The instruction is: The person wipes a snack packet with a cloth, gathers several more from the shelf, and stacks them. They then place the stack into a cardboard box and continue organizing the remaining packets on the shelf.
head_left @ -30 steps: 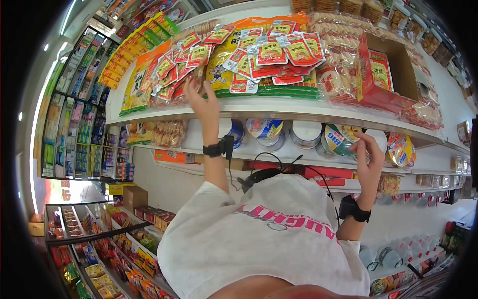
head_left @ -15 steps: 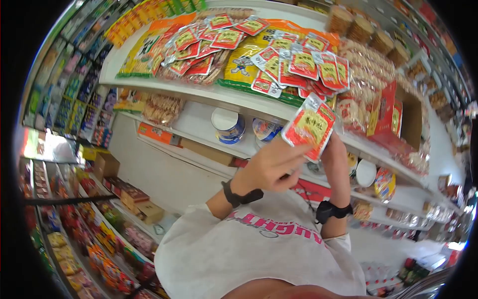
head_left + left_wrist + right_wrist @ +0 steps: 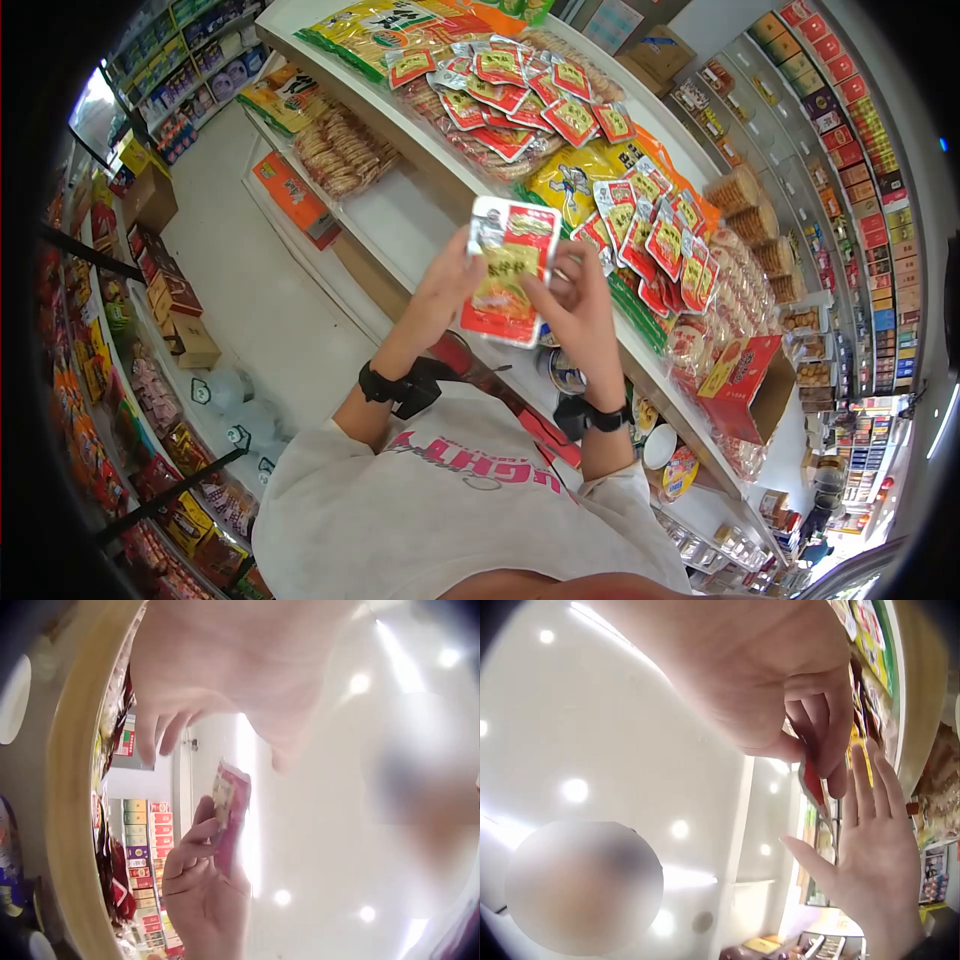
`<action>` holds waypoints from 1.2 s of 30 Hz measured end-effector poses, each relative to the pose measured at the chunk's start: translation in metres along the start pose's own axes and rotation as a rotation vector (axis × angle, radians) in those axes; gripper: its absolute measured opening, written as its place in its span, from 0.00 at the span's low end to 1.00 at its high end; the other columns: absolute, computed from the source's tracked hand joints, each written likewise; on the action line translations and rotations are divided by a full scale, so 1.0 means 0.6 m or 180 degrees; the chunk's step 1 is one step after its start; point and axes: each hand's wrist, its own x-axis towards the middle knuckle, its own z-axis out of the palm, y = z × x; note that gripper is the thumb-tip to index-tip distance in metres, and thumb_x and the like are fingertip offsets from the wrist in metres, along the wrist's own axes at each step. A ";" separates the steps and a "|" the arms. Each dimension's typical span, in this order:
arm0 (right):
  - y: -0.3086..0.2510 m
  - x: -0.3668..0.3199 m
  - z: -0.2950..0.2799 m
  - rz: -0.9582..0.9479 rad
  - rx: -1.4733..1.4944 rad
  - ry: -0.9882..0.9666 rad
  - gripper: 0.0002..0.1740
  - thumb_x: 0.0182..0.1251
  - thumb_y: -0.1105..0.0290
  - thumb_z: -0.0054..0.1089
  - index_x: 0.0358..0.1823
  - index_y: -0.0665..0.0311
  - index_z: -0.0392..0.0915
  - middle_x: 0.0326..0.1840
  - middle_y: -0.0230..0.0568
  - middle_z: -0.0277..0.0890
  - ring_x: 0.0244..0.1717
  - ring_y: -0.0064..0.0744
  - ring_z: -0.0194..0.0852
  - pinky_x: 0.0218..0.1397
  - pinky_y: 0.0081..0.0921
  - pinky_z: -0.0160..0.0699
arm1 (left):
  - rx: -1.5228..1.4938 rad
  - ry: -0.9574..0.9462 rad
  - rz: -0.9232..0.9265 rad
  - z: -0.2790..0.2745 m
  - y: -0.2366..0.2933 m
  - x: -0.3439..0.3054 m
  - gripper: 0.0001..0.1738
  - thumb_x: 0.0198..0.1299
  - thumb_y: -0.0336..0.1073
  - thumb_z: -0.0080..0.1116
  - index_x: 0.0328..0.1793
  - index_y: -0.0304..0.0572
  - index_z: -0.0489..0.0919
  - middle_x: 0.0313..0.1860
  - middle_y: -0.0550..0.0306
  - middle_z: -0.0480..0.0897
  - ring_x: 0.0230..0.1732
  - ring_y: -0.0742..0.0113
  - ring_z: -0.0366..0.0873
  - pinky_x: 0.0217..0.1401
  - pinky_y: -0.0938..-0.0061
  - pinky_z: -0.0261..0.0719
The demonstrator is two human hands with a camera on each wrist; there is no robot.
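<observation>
A red, yellow and silver snack packet (image 3: pixel 507 268) is held up in front of the chest, its printed face toward the head camera. My right hand (image 3: pixel 585 325) pinches the packet by its side, thumb across the front. On the other side, my left hand (image 3: pixel 440 290) is close to the packet edge; in the right wrist view this left hand (image 3: pixel 877 851) has straight fingers and a spread thumb. Behind the packet, similar packets lie in two heaps on the shelf, a left heap (image 3: pixel 505 95) and a right heap (image 3: pixel 650 240).
Large yellow snack bags (image 3: pixel 565 190) lie under the heaps. An open red carton (image 3: pixel 745 385) stands at the shelf's right end. The lower shelf holds bagged biscuits (image 3: pixel 335 155) and an orange box (image 3: pixel 290 195). Low snack racks (image 3: pixel 150 390) line the left side.
A second ago both hands were empty, the left near the heap. Half a second ago a packet was between the hands; now it is farther left and more upright, and the view has turned right.
</observation>
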 end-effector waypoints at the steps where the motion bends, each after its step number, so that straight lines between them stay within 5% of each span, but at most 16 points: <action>1: -0.008 0.024 0.015 -0.0184 -0.0774 0.0166 0.20 0.74 0.73 0.69 0.59 0.68 0.69 0.54 0.45 0.84 0.44 0.25 0.86 0.45 0.25 0.85 | -0.0266 0.0039 -0.0078 -0.011 0.009 0.004 0.31 0.79 0.29 0.51 0.85 0.34 0.59 0.73 0.47 0.76 0.73 0.61 0.76 0.74 0.68 0.75; 6: 0.025 0.199 -0.021 -0.1237 -0.2509 0.0888 0.16 0.73 0.66 0.68 0.51 0.73 0.79 0.65 0.61 0.77 0.62 0.52 0.82 0.65 0.41 0.80 | -0.0672 0.0567 0.0308 -0.063 0.033 0.053 0.26 0.81 0.32 0.47 0.81 0.31 0.64 0.71 0.48 0.79 0.71 0.62 0.78 0.76 0.65 0.74; 9: 0.090 0.290 -0.069 -0.1874 -0.3777 0.1056 0.17 0.74 0.68 0.65 0.56 0.75 0.81 0.74 0.65 0.71 0.76 0.58 0.69 0.78 0.45 0.69 | -0.1058 0.0684 0.0334 -0.094 0.041 0.076 0.25 0.80 0.32 0.48 0.80 0.31 0.65 0.72 0.48 0.78 0.71 0.62 0.78 0.76 0.64 0.74; 10: 0.103 0.308 -0.082 -0.1592 -0.3833 0.0855 0.23 0.73 0.70 0.62 0.65 0.75 0.78 0.78 0.66 0.67 0.79 0.60 0.65 0.82 0.47 0.64 | -0.1082 0.0671 0.0304 -0.106 0.043 0.084 0.26 0.79 0.32 0.49 0.80 0.34 0.64 0.72 0.49 0.77 0.70 0.62 0.79 0.75 0.64 0.76; 13: 0.114 0.320 -0.103 -0.1265 -0.3492 0.0453 0.26 0.71 0.71 0.63 0.68 0.74 0.74 0.76 0.65 0.69 0.78 0.60 0.67 0.81 0.45 0.66 | -0.0845 0.0721 0.0123 -0.139 0.044 0.099 0.28 0.78 0.32 0.50 0.81 0.37 0.63 0.73 0.49 0.77 0.70 0.61 0.79 0.74 0.63 0.77; 17: 0.058 0.298 -0.077 -0.0783 -0.3293 0.1040 0.34 0.64 0.79 0.67 0.73 0.71 0.69 0.75 0.62 0.71 0.77 0.59 0.68 0.79 0.44 0.69 | -0.1427 0.0521 0.0051 -0.158 0.037 0.116 0.32 0.76 0.33 0.51 0.84 0.40 0.61 0.74 0.47 0.75 0.71 0.59 0.78 0.74 0.61 0.78; 21: 0.085 0.350 -0.098 -0.1696 -0.3828 0.0866 0.40 0.62 0.79 0.68 0.77 0.68 0.65 0.74 0.59 0.72 0.74 0.58 0.71 0.75 0.44 0.73 | -0.1596 0.0360 -0.0033 -0.153 0.026 0.137 0.36 0.74 0.33 0.51 0.86 0.40 0.57 0.75 0.43 0.74 0.73 0.52 0.77 0.75 0.57 0.77; 22: 0.096 0.355 -0.100 -0.1195 -0.3547 0.0930 0.33 0.64 0.78 0.68 0.73 0.65 0.73 0.69 0.57 0.78 0.69 0.57 0.77 0.71 0.43 0.76 | -0.1609 0.0311 -0.0014 -0.152 0.027 0.143 0.37 0.73 0.32 0.51 0.86 0.40 0.56 0.76 0.42 0.74 0.73 0.50 0.78 0.75 0.56 0.77; 25: 0.096 0.361 -0.105 -0.0931 -0.3439 0.1002 0.21 0.67 0.78 0.66 0.62 0.64 0.83 0.59 0.54 0.85 0.60 0.56 0.83 0.68 0.41 0.79 | -0.1683 0.0246 -0.0110 -0.154 0.028 0.146 0.37 0.74 0.32 0.50 0.87 0.41 0.54 0.76 0.42 0.73 0.73 0.46 0.77 0.76 0.54 0.77; 26: 0.089 0.351 -0.105 -0.1283 -0.3284 0.1105 0.11 0.70 0.78 0.64 0.52 0.65 0.87 0.49 0.50 0.88 0.51 0.51 0.88 0.60 0.39 0.84 | -0.1749 0.0219 -0.0107 -0.158 0.026 0.145 0.37 0.74 0.32 0.50 0.87 0.41 0.54 0.76 0.41 0.73 0.73 0.45 0.77 0.76 0.53 0.76; 31: 0.014 0.295 -0.071 -0.1457 -0.2456 0.1732 0.10 0.74 0.79 0.62 0.52 0.66 0.86 0.47 0.47 0.86 0.46 0.42 0.89 0.51 0.34 0.87 | -0.1979 0.0130 -0.0039 -0.151 0.033 0.147 0.34 0.79 0.37 0.47 0.87 0.43 0.53 0.77 0.40 0.73 0.73 0.42 0.76 0.76 0.50 0.76; 33: -0.012 0.252 -0.020 -0.1634 -0.2129 0.1670 0.11 0.72 0.80 0.62 0.53 0.66 0.85 0.48 0.47 0.86 0.47 0.42 0.88 0.53 0.34 0.86 | -0.1944 -0.0002 -0.0070 -0.152 0.025 0.148 0.32 0.82 0.40 0.44 0.87 0.41 0.55 0.78 0.40 0.72 0.74 0.42 0.76 0.76 0.50 0.76; 36: 0.001 0.178 0.038 -0.1903 -0.2867 0.0203 0.14 0.68 0.81 0.64 0.53 0.66 0.84 0.50 0.48 0.84 0.52 0.47 0.84 0.57 0.38 0.83 | -0.2706 -0.0200 -0.0152 -0.155 0.008 0.137 0.31 0.84 0.49 0.39 0.84 0.36 0.61 0.78 0.39 0.73 0.75 0.40 0.74 0.78 0.46 0.72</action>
